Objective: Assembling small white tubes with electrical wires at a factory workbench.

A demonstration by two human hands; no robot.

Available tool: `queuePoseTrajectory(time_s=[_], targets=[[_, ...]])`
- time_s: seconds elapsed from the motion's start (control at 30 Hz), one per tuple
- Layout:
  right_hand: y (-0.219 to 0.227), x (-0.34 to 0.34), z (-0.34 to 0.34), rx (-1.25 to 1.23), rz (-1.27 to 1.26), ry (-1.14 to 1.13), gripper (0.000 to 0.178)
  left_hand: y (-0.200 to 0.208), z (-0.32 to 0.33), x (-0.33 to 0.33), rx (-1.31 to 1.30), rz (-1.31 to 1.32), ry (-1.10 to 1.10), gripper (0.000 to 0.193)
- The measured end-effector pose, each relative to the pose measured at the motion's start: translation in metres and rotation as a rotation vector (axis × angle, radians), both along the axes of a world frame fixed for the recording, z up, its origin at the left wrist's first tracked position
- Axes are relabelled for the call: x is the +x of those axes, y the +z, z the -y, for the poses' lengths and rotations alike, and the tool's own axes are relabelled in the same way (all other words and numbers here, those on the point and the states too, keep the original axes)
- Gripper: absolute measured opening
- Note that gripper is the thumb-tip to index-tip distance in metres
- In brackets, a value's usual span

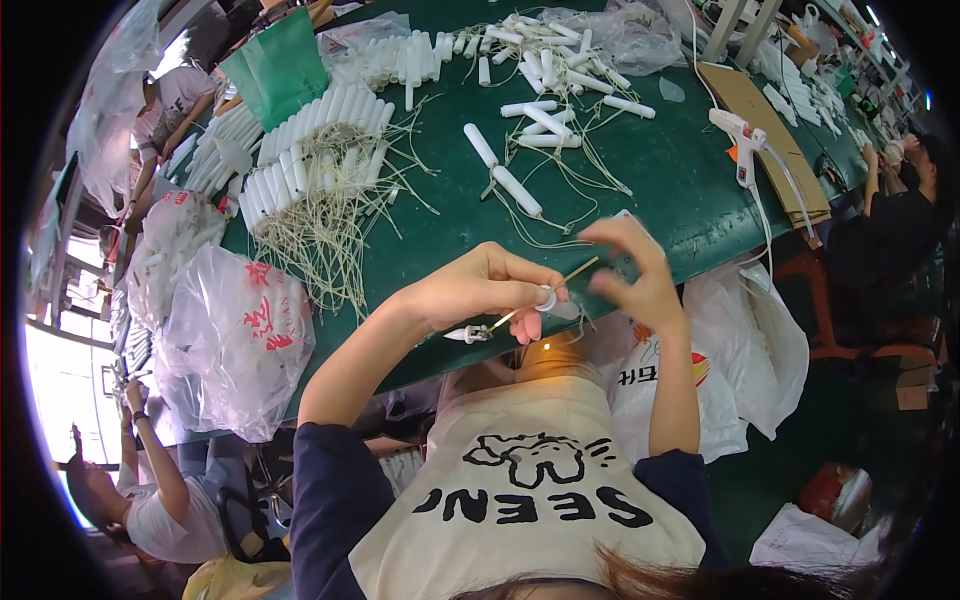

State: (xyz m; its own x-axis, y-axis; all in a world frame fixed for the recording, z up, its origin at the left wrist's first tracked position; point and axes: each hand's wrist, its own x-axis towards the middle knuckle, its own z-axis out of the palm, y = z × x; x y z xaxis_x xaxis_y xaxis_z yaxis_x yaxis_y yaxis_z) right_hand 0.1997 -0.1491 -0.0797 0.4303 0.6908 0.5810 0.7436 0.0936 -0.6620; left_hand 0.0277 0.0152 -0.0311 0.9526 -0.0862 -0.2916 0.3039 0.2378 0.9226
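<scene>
I register a dark green tabletop [670, 205]. Tubes [325, 115]: plain white. Wires [320, 225]: cream. I read the thin rod [580, 269] as yellowish, the glue gun [738, 130] as white, the cardboard [775, 140] as brown. The shirt front [520, 545] is cream with black lettering and a black outline drawing; the sleeves [340, 480] are navy. Plastic bag [215, 360]: translucent white, red print.

Slanted yellowish strip [581, 269], white tapered piece [463, 334] at lower end

Mixed indoor light; glare left, dim lower right
The tall white window area [62, 400] is blown out; the flat dark-green bench [690, 212] is moderately lit; the right hand's bare fingers [622, 238] look slightly blurred; straight edges bend toward black corners.
</scene>
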Motion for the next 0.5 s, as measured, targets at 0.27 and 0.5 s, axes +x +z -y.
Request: queuePoseTrajectory(time_s=[0.27, 0.5], targets=[[0.004, -0.041, 0.014, -0.144, -0.305, 0.307, 0.025, 0.002, 0.0, 0.0, 0.109, 0.063, 0.113, 0.022], [0.007, -0.045, 0.024, -0.072, -0.23, 0.072, 0.024, -0.053, -0.029, 0.0, 0.943, 0.069, 0.321, 0.016]])
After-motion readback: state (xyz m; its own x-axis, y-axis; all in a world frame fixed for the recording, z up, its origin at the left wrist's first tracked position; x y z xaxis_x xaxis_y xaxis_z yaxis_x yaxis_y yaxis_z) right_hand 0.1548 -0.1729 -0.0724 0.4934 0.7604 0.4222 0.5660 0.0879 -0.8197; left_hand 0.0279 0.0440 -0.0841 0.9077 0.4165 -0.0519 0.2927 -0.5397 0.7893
